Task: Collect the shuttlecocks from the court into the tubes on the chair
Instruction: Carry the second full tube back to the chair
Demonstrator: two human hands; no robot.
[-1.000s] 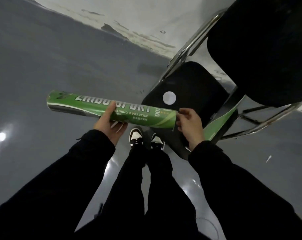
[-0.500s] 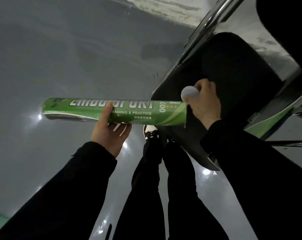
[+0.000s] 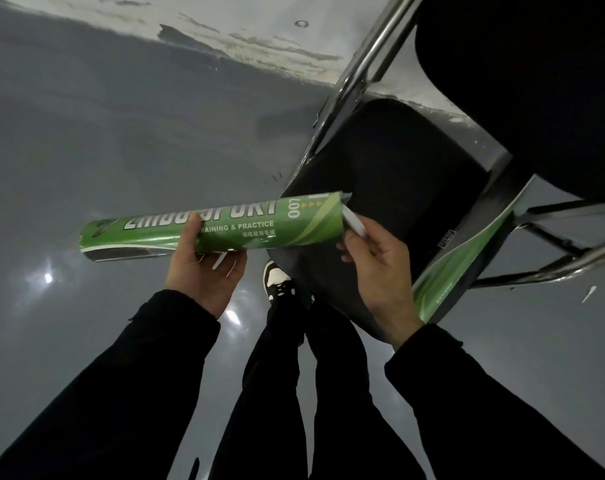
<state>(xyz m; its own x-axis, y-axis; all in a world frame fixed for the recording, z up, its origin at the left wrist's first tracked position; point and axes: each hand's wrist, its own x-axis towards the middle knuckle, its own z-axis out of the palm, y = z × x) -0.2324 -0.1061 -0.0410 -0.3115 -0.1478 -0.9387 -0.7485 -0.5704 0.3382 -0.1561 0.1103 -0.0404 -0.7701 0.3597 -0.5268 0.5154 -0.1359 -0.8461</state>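
Tube: we see a long green cardboard shuttlecock tube (image 3: 211,225) held approx. level above the grey floor (image 3: 103,133), long axis left-right, open end twd the right.
Left hand (image 3: 204,265): wrapped round the tube's middle from below.
Right hand (image 3: 374,268): just beside the open end, pinching a small white piece (image 3: 354,223), prob. the cap or a shuttlecock; we cannot tell which.
Key relation: the mouth points at the right hand, so this hand is nearer.
Chair: black padded chair w/ metal frame (image 3: 415,188) behind; second green tube (image 3: 464,258) lies on the seat edge.
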